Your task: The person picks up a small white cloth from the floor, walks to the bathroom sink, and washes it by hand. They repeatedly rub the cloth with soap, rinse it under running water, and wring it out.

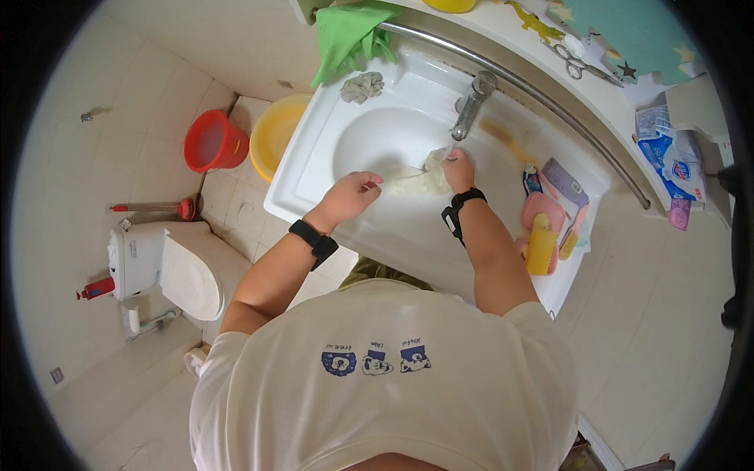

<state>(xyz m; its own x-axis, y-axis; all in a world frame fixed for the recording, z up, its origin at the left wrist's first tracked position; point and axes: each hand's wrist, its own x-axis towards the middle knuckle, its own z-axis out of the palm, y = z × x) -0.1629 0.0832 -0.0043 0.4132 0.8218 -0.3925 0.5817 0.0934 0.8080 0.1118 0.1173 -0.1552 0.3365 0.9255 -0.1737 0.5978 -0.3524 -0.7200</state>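
Note:
My right hand grips one end of a wet, whitish cloth, under the spout of the metal faucet. The cloth stretches left across the white sink basin. Near its left end is my left hand, fingers apart and slightly curled, holding nothing that shows. A crumpled grey cloth lies on the sink's back left corner, and a green cloth hangs over the metal rail beside it.
Right of the basin lie a yellow bottle, a pink soap dish and brushes. Scissors rest on the shelf behind the rail. A red bucket, a yellow basin and a toilet stand at left.

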